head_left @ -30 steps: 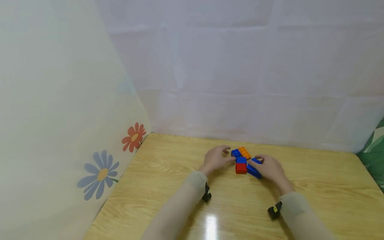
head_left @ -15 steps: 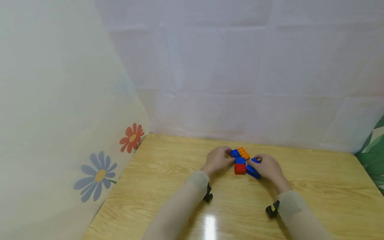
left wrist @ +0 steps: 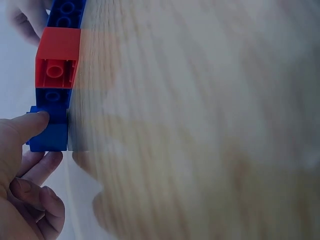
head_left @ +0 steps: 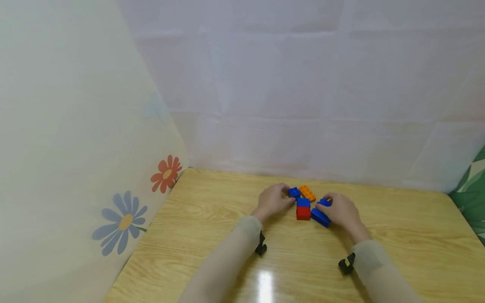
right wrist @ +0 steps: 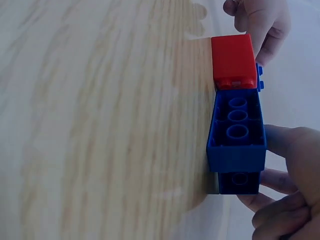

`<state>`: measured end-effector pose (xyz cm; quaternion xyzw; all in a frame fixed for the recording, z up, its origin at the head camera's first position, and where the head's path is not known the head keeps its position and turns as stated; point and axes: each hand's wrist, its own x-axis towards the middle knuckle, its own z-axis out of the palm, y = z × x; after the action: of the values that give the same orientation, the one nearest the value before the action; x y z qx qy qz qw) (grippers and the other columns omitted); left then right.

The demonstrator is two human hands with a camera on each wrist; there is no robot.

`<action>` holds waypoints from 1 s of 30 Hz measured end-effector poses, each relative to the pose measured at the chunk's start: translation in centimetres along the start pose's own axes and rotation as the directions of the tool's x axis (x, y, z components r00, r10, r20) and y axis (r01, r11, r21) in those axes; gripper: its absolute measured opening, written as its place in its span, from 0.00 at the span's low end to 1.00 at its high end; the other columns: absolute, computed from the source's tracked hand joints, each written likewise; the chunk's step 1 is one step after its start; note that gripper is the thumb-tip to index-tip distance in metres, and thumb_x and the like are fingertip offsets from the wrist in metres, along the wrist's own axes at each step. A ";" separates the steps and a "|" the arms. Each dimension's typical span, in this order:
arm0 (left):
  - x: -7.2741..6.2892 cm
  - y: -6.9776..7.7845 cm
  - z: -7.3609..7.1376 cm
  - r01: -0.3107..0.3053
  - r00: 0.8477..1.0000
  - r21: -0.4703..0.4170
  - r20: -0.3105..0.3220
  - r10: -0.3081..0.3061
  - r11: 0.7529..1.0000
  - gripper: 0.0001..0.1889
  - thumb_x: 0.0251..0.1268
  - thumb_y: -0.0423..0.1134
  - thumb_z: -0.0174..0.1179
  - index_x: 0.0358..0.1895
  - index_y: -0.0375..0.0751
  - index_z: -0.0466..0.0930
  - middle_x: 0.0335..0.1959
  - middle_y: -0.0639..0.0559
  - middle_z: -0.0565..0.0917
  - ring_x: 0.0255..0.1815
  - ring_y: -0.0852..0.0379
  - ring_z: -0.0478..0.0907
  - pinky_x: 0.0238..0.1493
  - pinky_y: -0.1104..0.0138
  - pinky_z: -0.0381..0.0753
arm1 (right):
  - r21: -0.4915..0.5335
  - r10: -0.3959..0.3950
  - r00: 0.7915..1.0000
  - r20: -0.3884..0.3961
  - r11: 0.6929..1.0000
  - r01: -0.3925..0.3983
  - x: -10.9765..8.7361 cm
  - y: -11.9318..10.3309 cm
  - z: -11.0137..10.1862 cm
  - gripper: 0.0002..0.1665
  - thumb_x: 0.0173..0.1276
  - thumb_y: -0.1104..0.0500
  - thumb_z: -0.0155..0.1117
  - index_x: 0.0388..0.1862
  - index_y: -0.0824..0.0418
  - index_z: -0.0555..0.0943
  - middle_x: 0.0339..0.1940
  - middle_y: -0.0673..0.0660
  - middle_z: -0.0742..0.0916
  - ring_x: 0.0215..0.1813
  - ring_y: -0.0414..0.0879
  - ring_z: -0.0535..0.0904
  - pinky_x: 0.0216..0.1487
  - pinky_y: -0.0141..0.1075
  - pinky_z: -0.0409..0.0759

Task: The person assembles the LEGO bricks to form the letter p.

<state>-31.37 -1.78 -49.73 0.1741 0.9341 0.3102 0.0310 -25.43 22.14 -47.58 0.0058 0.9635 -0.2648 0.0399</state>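
My left hand [head_left: 273, 200] pinches a small blue toy brick [head_left: 293, 192]; its thumb lies on the brick's near side in the left wrist view, the other fingers behind. An orange studded brick [head_left: 307, 193] lies beside it. Between the hands, a red brick [head_left: 303, 213] lies on its side against another blue brick [head_left: 303, 202]. On the right, my right hand [head_left: 342, 211] grips a pair of blue bricks, thumb and fingers at their far side. The longer one [right wrist: 237, 160] shows its hollow underside; a second blue brick [right wrist: 239, 182] shows past it, partly hidden.
The bricks lie on a wood-grain table [head_left: 212, 202], toward its back edge. A pale cloth backdrop [head_left: 242, 105] rises behind it. At the left stands a wall panel [head_left: 75, 105] with printed flowers.
My left fingers have closed on the small blue brick, and it has shifted slightly left, away from the orange one. The right hand and its blue bricks have barely moved.
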 end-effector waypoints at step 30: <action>-2.1 0.3 -2.6 -0.083 0.994 0.039 -0.069 0.085 0.996 0.21 0.71 0.57 0.66 0.58 0.50 0.84 0.52 0.59 0.87 0.56 0.54 0.84 0.52 0.58 0.82 | 0.232 -0.018 0.991 -0.131 0.972 0.048 -2.6 1.3 -1.2 0.35 0.76 0.39 0.62 0.68 0.64 0.75 0.65 0.69 0.81 0.68 0.69 0.73 0.65 0.67 0.68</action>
<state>-29.72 -3.75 -47.58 0.2026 0.9319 0.3003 -0.0182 -22.89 23.94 -46.99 0.0116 0.9260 -0.3764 -0.0275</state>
